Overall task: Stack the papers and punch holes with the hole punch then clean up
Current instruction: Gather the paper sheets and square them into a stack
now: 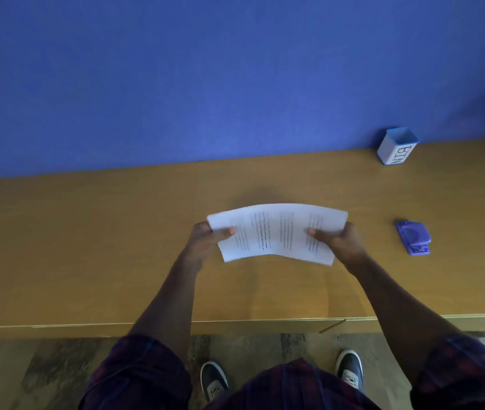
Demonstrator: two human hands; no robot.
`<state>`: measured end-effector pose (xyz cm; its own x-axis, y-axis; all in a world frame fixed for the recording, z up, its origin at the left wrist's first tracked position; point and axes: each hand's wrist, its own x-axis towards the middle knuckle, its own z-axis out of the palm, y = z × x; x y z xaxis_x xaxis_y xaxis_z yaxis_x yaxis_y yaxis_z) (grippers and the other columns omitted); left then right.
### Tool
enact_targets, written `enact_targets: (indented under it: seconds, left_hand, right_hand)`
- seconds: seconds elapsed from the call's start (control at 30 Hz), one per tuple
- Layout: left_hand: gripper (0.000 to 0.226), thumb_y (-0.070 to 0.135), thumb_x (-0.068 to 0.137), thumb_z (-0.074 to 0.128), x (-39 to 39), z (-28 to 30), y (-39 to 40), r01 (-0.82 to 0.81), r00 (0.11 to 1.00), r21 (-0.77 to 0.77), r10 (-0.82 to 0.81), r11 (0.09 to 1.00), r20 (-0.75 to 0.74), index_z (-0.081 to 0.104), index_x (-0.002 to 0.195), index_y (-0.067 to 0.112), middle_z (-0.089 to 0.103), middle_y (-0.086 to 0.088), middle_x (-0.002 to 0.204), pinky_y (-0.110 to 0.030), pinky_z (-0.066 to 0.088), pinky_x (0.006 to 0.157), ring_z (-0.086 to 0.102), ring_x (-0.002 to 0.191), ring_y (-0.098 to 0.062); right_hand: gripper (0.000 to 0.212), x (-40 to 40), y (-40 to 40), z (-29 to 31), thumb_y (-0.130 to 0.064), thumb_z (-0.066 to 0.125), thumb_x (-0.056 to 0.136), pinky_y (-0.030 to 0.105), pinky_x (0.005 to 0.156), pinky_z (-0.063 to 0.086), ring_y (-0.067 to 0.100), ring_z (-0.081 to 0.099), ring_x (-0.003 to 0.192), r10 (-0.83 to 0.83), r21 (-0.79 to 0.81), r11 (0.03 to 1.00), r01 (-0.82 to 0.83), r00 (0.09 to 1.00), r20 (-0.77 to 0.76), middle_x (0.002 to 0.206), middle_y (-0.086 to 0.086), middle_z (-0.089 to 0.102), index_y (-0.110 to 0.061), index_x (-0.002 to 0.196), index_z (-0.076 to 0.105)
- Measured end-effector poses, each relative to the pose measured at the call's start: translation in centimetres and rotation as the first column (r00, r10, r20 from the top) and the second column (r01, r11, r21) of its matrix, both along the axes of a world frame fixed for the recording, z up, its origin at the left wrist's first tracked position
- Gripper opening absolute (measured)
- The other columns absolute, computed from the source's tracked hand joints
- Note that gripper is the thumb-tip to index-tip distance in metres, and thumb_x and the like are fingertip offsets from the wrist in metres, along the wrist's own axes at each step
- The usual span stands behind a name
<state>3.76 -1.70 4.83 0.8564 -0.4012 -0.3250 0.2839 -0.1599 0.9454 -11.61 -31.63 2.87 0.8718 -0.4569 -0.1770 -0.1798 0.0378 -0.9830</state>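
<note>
At centre frame we find the sheaf of white printed papers gripped at its short ends, the left hand and the right hand each closed on it, bowed above the brown wooden worktop. We judge the stacking step in hand. Next, squared edges must go to the purple plastic hole punch lying at right, the white box marked BIN standing upper right.

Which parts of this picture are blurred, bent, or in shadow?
Head view: desk edge bows from the wide lens; print on the papers is too soft to read; a faint shadow lies behind them; both hands, left and right, look dark.
</note>
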Motion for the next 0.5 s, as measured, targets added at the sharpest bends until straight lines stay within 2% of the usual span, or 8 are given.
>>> enact_targets:
  seconds: [0.07,0.1,0.2,0.27,0.4,0.5]
  left_hand:
    - [0.012,0.012,0.082,0.083,-0.7,-0.9,-0.1,0.028,1.0,0.118,-0.027,0.993,-0.007,0.08,0.088,0.022,0.081,0.007,0.093,-0.022,0.059,0.068,0.076,0.091,-0.016]
    - [0.011,0.012,0.082,0.082,-0.8,-1.0,-0.1,0.018,1.0,0.128,-0.017,0.992,-0.009,0.081,0.085,0.022,0.081,0.006,0.092,-0.022,0.06,0.067,0.076,0.09,-0.018]
    - [0.006,0.016,0.084,0.081,0.1,-0.4,0.3,-0.024,0.999,0.046,0.025,0.999,-0.024,0.083,0.089,0.019,0.08,-0.002,0.101,-0.036,0.062,0.076,0.077,0.096,-0.025]
    - [0.01,0.016,0.085,0.08,0.3,-0.2,0.7,-0.042,0.998,-0.001,0.042,0.999,-0.045,0.082,0.094,0.016,0.079,-0.006,0.106,-0.043,0.059,0.084,0.076,0.1,-0.028]
    - [0.012,0.009,0.084,0.08,-0.7,-1.3,0.6,-0.052,0.998,0.14,0.058,0.989,-0.039,0.079,0.09,0.019,0.08,0.004,0.093,-0.039,0.062,0.081,0.075,0.102,-0.028]
    - [0.012,0.012,0.083,0.082,-0.9,-1.2,0.6,-0.083,0.996,0.071,0.085,0.994,-0.022,0.08,0.094,0.015,0.08,-0.001,0.099,-0.044,0.06,0.085,0.074,0.105,-0.031]
  right_hand:
    - [0.021,-0.5,-0.1,-1.0,-0.018,0.083,0.081,0.048,0.083,0.061,0.025,0.075,0.094,-0.028,-0.034,0.999,0.025,0.997,-0.072,0.101,0.007,0.078,-0.013,0.099,0.076]
    - [0.02,-0.5,-0.1,-1.1,-0.019,0.083,0.081,0.047,0.084,0.061,0.024,0.075,0.094,-0.044,-0.029,0.999,0.042,0.997,-0.069,0.1,0.005,0.078,-0.015,0.099,0.076]
    - [0.019,-0.4,-0.3,-0.3,-0.026,0.083,0.081,0.035,0.08,0.061,0.018,0.075,0.094,-0.058,-0.023,0.998,0.059,0.997,0.046,0.1,0.0,0.079,-0.023,0.099,0.077]
    - [0.017,-0.3,-0.3,0.0,-0.025,0.082,0.083,0.031,0.077,0.061,0.015,0.075,0.093,-0.048,-0.027,0.998,0.05,0.996,0.075,0.099,-0.001,0.079,-0.022,0.099,0.077]
    - [0.012,-0.8,-0.1,-0.9,-0.016,0.079,0.085,0.035,0.075,0.057,0.013,0.072,0.085,-0.005,-0.143,0.99,-0.006,0.997,-0.08,0.096,0.005,0.078,-0.013,0.097,0.077]
    - [0.013,-1.2,0.0,-0.3,-0.013,0.078,0.085,0.017,0.068,0.056,0.006,0.074,0.083,-0.046,-0.095,0.994,0.049,0.998,0.033,0.093,-0.005,0.079,-0.026,0.087,0.079]
